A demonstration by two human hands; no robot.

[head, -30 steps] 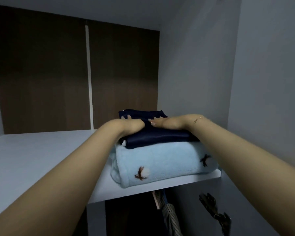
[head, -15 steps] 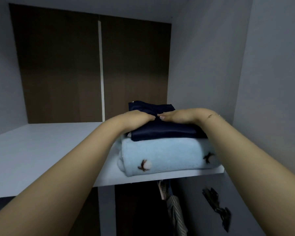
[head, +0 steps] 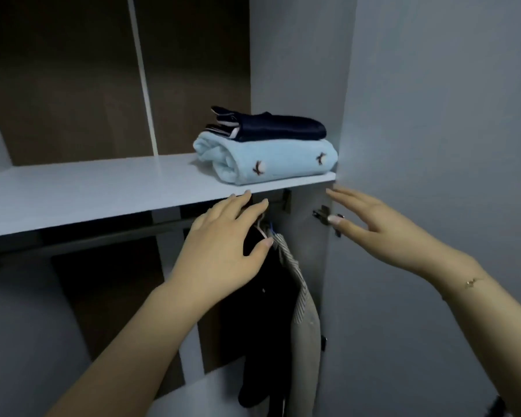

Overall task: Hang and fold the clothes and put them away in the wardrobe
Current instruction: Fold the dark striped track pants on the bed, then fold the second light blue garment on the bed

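Holding my left hand (head: 223, 236) and right hand (head: 373, 227) spread, empty, below the shelf (head: 103, 188), navy fold (head: 280, 127) on blue towel (head: 268, 161) above, far right, hung clothes (head: 271, 311) just beneath my left fingers.

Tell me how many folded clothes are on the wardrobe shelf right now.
2, stacked at the right end of the white shelf: a light blue folded garment on the shelf and a navy folded garment on top of it. Nothing else shows there.
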